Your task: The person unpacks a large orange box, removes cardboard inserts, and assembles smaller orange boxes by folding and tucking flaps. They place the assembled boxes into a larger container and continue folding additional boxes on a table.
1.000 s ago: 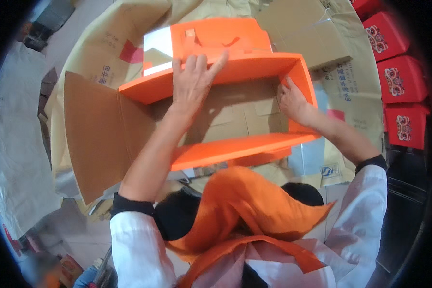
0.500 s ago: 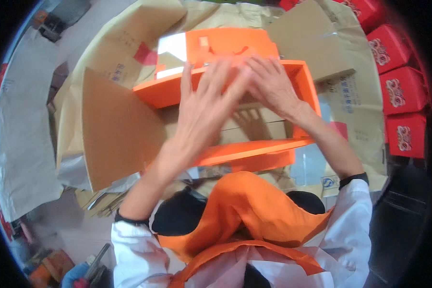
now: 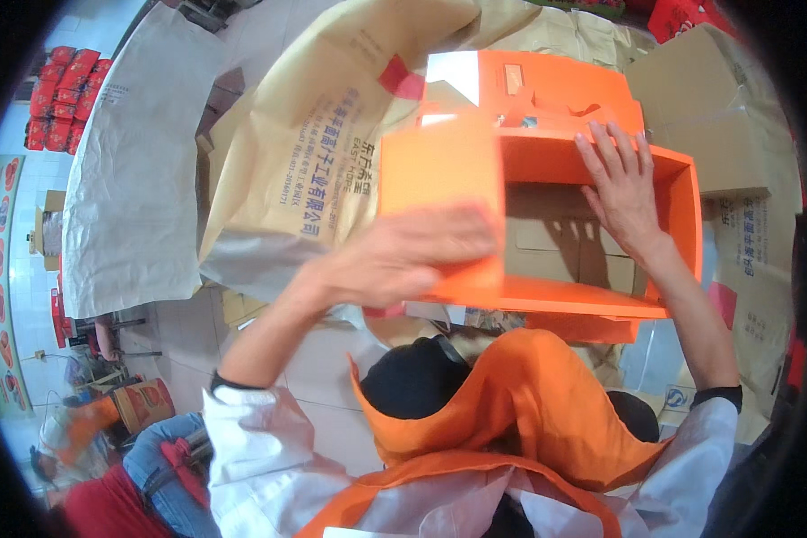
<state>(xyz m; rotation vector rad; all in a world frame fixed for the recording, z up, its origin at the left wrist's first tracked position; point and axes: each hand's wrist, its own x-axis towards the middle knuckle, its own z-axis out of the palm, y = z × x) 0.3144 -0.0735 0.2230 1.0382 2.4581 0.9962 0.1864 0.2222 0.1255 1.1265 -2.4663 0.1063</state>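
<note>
Tan printed paper (image 3: 332, 170) is lying around an orange box (image 3: 533, 161), a second orange carton (image 3: 565, 85) sitting behind it. A blurred left hand (image 3: 403, 255) is crossing the side flap (image 3: 439, 170), its grip unclear; the right hand's (image 3: 623, 197) fingers are splaying, released, over the far wall.

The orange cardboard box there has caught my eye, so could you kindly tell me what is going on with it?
A person in an orange apron is handling the orange cardboard box with both bare hands. The left hand, blurred, is at the orange end flap on the box's left; the right hand is spread over the far wall. The box is open on top, its brown bottom showing. Another orange cardboard piece lies just beyond.
</note>
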